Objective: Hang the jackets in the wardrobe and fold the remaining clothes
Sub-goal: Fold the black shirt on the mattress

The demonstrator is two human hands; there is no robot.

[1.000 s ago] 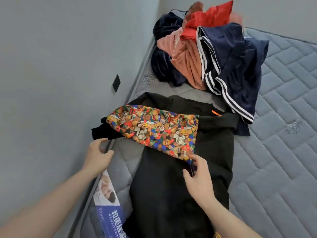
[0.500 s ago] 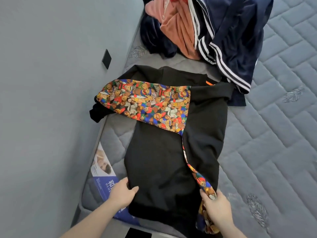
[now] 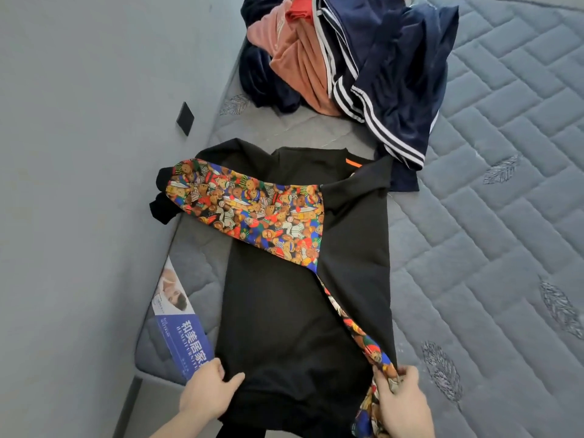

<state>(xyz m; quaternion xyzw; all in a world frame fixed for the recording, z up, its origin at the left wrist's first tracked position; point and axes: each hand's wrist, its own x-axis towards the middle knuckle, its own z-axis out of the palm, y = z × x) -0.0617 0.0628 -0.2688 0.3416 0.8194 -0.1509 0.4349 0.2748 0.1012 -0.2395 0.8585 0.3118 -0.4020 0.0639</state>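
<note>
Flat on the mattress (image 3: 474, 248), black sweatshirt (image 3: 284, 311), bear-print sleeve folded across; left hand (image 3: 205, 395) and right hand (image 3: 401, 403) pinch its hem.

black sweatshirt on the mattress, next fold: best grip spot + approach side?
Grip the black sweatshirt at its two bottom hem corners, coming from the near edge of the mattress. It lies flat, sleeves folded in, hem nearest; the left hand and right hand already grip there, probably ready to fold it upward.
</note>
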